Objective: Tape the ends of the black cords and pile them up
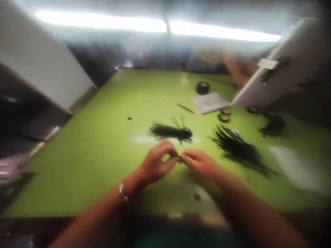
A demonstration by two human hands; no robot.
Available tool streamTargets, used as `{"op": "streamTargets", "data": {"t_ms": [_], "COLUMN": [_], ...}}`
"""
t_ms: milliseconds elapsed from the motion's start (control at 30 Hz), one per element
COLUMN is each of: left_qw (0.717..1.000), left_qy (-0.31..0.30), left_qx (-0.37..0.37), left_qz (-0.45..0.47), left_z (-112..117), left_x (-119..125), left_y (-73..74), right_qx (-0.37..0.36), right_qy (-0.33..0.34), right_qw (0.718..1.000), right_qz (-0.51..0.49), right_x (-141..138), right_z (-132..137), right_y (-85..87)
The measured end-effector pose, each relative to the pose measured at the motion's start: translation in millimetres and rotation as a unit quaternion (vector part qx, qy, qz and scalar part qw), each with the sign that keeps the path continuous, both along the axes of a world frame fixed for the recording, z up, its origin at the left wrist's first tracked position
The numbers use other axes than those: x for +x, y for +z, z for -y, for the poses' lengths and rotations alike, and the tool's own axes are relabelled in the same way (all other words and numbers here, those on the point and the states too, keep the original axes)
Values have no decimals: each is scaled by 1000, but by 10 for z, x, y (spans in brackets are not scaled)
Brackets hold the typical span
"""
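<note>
Close together over the green table (pixel 103 165), my left hand (pixel 159 163) and my right hand (pixel 200 162) pinch a small dark strip (pixel 178 156), perhaps a cord end. Blur and my fingertips hide most of it. My left thumb and forefinger form a ring. Just beyond them lies a bundle of thin black looped cords (pixel 169 132), its loops pointing left. A second, looser bunch of black cords (pixel 236 144) spreads out to the right of my right hand.
Farther back are a black tape roll (pixel 203 87), a white notepad (pixel 210 102), a pen (pixel 185 108) and small rolls (pixel 223 117). A dark tangle (pixel 274 124) lies right, near a white upright panel (pixel 279 79). Another person's arm (pixel 235 70) shows behind. A black scrap (pixel 129 118) lies left.
</note>
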State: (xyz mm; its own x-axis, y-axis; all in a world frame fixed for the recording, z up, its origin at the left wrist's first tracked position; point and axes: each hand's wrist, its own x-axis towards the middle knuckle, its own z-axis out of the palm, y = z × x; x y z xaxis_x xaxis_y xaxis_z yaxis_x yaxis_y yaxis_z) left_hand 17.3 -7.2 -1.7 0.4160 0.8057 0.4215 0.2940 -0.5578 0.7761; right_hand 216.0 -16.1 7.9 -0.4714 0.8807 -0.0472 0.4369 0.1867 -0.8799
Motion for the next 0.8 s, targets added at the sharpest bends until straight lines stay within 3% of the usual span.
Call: {"op": "streamTargets", "data": {"t_ms": [67,133,200,267,333,433,500,667,733,800], "left_qw": [998,988,973,956,939,921,929,973,985,994], "left_qy": [3,2,-8,-13,-23,-39,-22,62,72,67], "left_qx": [-65,-151,-226,-282,-325,-364,-354,-220,-157,-84], "left_qz": [10,20,42,77,113,136,109,26,9,-3], "left_z": [0,-5,-19,-40,-59,-63,-46,4,11,13], "left_x": [-5,-10,-21,-43,-70,-87,-69,4,16,21], "left_y": [19,34,44,56,71,104,132,148,111,60], "right_qx": [51,177,343,476,549,590,598,582,532,433], "right_qy": [-21,-49,-65,-76,-81,-82,-82,-71,-71,-77], "right_qw": [998,982,932,862,810,782,776,792,832,893], "right_qz": [5,39,98,158,188,186,182,169,141,98], "right_x": [13,20,30,45,63,72,60,1,-23,-41], "right_z": [2,12,21,23,20,21,31,39,28,17], "right_y": [9,-13,-47,-70,-75,-68,-78,-168,-192,-184]}}
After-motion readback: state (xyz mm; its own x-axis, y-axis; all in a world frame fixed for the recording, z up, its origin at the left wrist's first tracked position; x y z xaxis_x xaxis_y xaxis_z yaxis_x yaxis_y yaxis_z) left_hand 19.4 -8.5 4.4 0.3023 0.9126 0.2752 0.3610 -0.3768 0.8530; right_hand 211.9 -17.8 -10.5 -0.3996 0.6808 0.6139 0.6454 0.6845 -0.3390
